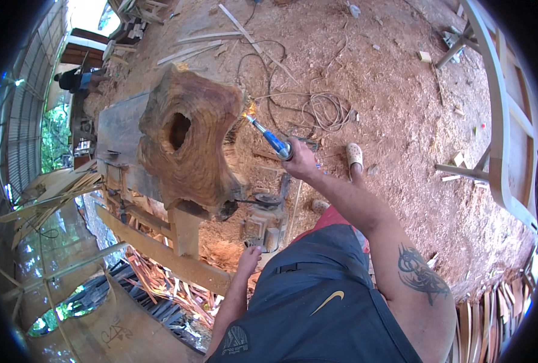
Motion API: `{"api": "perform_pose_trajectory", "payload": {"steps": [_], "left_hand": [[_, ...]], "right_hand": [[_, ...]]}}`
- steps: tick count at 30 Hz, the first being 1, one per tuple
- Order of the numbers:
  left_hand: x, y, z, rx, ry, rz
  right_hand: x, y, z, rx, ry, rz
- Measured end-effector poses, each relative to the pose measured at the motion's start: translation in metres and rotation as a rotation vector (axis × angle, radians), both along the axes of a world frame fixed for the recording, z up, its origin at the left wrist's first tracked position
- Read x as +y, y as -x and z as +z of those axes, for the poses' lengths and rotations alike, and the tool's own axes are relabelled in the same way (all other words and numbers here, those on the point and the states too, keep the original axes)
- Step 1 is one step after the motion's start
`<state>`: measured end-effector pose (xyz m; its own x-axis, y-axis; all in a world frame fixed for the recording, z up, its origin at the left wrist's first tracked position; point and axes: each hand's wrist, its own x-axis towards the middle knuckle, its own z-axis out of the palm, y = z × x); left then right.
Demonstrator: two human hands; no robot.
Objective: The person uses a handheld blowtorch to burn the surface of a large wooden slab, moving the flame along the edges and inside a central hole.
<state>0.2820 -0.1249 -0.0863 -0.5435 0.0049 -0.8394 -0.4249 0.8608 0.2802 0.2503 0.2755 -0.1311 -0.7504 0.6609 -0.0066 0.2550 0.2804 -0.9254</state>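
My right hand [300, 156] is closed around the base of a blue gas torch [273, 139]. Its metal nozzle points at the right edge of a thick wood slab [205, 122], and an orange flame [251, 110] plays there. The slab has an irregular outline, curved grain and a dark hollow [179, 131] through its face. It rests on a flat metal machine table [123, 118]. Low by my waist, my left hand [250, 260] hangs near a dusty electric motor [263, 227] without holding anything. How far its fingers are curled is hard to see.
A drive belt [248, 201] runs from the motor pulley under the slab. Coiled cable [328, 111] and wood strips [201, 47] lie on the shaving-covered floor. A wooden frame [500, 104] stands at right. Another person [76, 80] is far left. Offcuts [174, 286] are piled below.
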Motion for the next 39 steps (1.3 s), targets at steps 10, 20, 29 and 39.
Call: {"api": "perform_pose_trajectory", "payload": {"steps": [10,20,29,39], "left_hand": [[-0.004,-0.002,-0.002,-0.006,-0.03,0.044],[0.003,-0.001,0.005,-0.015,-0.004,-0.028],[-0.008,-0.003,-0.008,-0.012,-0.02,0.007],[-0.003,-0.004,-0.002,-0.01,-0.017,-0.002]], "right_hand": [[-0.008,-0.001,-0.001,0.013,0.008,0.089],[-0.011,0.0,-0.001,-0.025,0.053,0.091],[-0.01,0.0,-0.003,-0.011,0.028,0.097],[-0.012,0.001,0.001,0.032,0.021,0.1]]}}
